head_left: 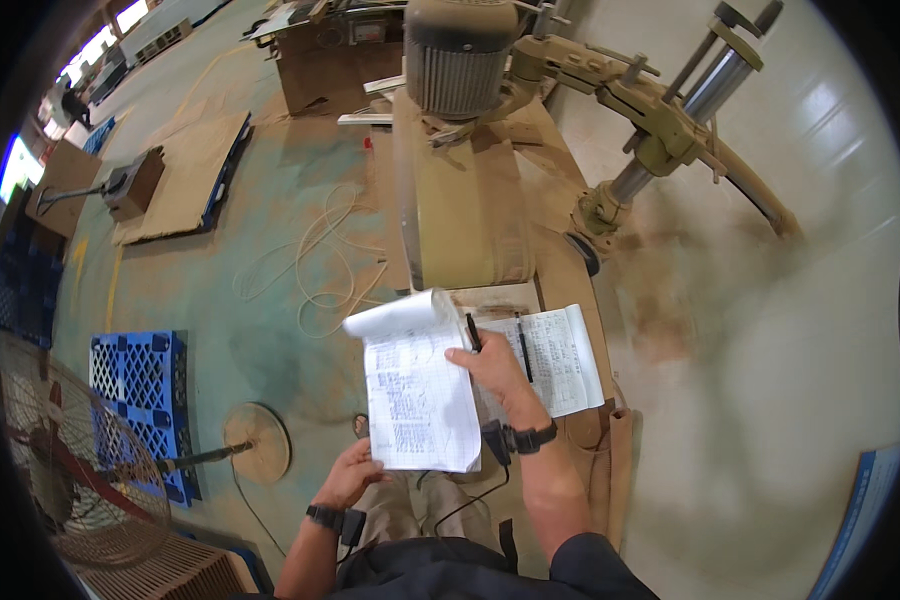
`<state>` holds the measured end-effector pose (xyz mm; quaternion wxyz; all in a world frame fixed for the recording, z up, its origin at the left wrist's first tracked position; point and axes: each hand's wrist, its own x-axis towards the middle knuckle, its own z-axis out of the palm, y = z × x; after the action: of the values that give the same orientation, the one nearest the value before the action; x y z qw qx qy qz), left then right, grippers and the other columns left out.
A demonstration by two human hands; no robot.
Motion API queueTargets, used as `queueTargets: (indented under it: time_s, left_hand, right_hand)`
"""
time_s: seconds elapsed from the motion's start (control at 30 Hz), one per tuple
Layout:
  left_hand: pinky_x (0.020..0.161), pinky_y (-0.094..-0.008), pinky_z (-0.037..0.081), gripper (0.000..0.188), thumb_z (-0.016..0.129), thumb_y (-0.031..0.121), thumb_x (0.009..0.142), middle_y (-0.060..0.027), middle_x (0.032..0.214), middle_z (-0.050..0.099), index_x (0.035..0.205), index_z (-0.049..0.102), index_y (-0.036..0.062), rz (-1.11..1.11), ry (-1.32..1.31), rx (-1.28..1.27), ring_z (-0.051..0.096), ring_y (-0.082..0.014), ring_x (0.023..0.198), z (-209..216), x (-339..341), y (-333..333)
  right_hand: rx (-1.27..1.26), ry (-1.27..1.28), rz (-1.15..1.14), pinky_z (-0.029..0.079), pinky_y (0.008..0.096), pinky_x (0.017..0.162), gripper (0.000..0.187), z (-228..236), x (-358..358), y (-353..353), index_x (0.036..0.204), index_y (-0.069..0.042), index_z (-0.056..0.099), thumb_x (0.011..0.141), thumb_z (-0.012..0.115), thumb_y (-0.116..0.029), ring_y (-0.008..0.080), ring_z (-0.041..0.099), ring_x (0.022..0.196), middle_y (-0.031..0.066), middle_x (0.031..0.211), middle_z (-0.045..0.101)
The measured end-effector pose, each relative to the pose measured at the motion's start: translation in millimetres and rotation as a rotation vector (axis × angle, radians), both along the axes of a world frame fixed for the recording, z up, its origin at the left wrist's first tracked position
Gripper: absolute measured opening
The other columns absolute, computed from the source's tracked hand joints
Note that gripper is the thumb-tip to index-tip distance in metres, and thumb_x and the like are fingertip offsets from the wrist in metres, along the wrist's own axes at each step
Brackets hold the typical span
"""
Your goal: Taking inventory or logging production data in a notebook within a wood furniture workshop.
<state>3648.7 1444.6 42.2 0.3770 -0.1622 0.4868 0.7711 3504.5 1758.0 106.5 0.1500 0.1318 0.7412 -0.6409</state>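
Observation:
A notepad (420,400) with handwriting on gridded paper is held up in front of me, its upper pages curled over the top. My left hand (350,474) pinches its lower left corner. At its right edge, my right hand (492,366) is closed with the thumb on the page, and a black pen (473,332) sticks up from the same hand. Just right of that hand, a second written pad (562,362) lies on the bench, partly hidden by my right hand and arm. Another dark pen (524,347) rests across it.
Beyond the pads stands a dusty belt sander (470,210) with a large motor (460,60) and a metal arm (660,115). A caged fan (80,470) and blue plastic pallets (140,370) are at left. A pale cable (320,265) loops on the floor.

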Motion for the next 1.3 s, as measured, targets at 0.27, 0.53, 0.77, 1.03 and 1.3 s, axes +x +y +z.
queueTargets:
  time_s: [0.27, 0.53, 0.77, 1.03, 1.3]
  left_hand:
    - [0.091, -0.0338, 0.059, 0.047, 0.058, -0.005, 0.096, -0.0092, 0.126, 0.072, 0.142, 0.056, 0.0005, -0.083, -0.058, -0.049, 0.07, -0.0176, 0.108, 48.0, 27.0, -72.7]
    - [0.096, -0.0349, 0.057, 0.034, 0.06, -0.003, 0.098, -0.0066, 0.12, 0.074, 0.132, 0.064, 0.0, -0.315, 0.029, -0.165, 0.07, -0.0162, 0.108, 57.6, -23.1, -119.6]
    - [0.1, -0.0344, 0.054, 0.037, 0.063, -0.001, 0.098, -0.0076, 0.118, 0.074, 0.136, 0.063, -0.0026, -0.738, 0.223, -0.25, 0.068, -0.0171, 0.108, 64.7, -106.7, -101.9]
    - [0.097, -0.0321, 0.051, 0.035, 0.064, 0.009, 0.102, -0.0063, 0.115, 0.072, 0.135, 0.061, -0.002, -1.155, 0.468, 0.112, 0.064, -0.0135, 0.109, 54.6, -113.4, -23.4]
    - [0.087, -0.0312, 0.051, 0.035, 0.058, 0.007, 0.103, -0.0052, 0.108, 0.067, 0.137, 0.06, -0.0018, -1.214, 0.327, 0.237, 0.061, -0.0131, 0.095, 53.0, -135.4, -2.0]
  right_hand:
    - [-0.582, -0.236, -0.11, 0.037, 0.0222, 0.052, 0.029, 24.6, 93.3, -7.6, 0.122, -0.001, 0.069, 0.093, 0.076, -0.002, 0.0034, 0.049, 0.06, -0.0029, 0.082, 0.063]
    - [-0.852, -0.277, -0.299, 0.031, 0.0226, 0.045, 0.019, 15.1, 129.0, -32.5, 0.113, -0.002, 0.068, 0.096, 0.074, -0.007, 0.0035, 0.043, 0.05, -0.0039, 0.076, 0.06]
    - [-0.727, -0.122, -0.659, 0.033, 0.0242, 0.044, 0.016, 33.5, 146.8, -42.1, 0.11, -0.003, 0.064, 0.095, 0.071, -0.003, 0.0056, 0.044, 0.047, -0.0002, 0.074, 0.06]
    - [-0.668, 0.017, -1.063, 0.034, 0.0247, 0.044, 0.034, 27.7, 302.2, -34.8, 0.13, 0.0, 0.056, 0.097, 0.064, -0.002, 0.0071, 0.043, 0.044, 0.0014, 0.078, 0.062]
    - [-0.71, 0.112, -1.208, 0.036, 0.0246, 0.045, 0.028, 11.3, 306.0, -50.8, 0.123, 0.0, 0.058, 0.097, 0.066, -0.004, 0.0076, 0.045, 0.046, 0.0001, 0.078, 0.063]
